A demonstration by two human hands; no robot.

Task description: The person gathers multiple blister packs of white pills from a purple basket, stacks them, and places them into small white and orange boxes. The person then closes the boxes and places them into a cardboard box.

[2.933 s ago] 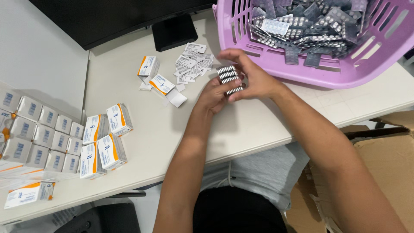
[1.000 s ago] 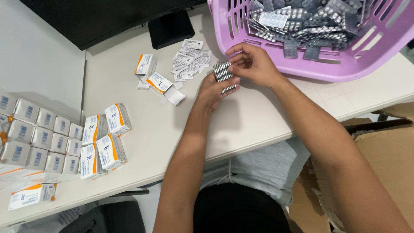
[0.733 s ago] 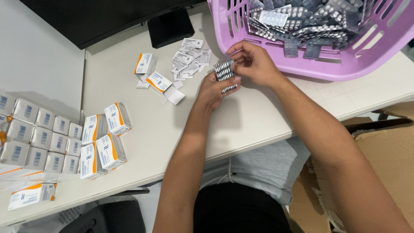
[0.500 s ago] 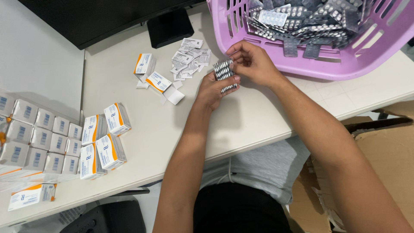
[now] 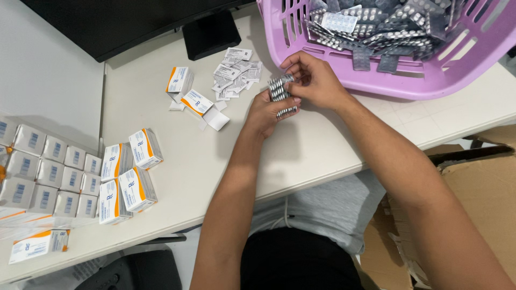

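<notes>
We hold a stack of silver blister strips (image 5: pixel 280 96) between both hands just above the bench (image 5: pixel 322 145), in front of the purple basket (image 5: pixel 408 80). Our left hand (image 5: pixel 263 114) has its grip closed around the lower part of the stack, and our right hand (image 5: pixel 317 80) pinches the upper end with its fingertips. The strips look smooth and loosely aligned, so we judge that an uneven squeeze could fan them out and let some slide onto the bench. The folded leaflets (image 5: pixel 236 72) and two open cartons (image 5: pixel 188 94) lie just beside our left hand, and a careless sweep of it could scatter them.
</notes>
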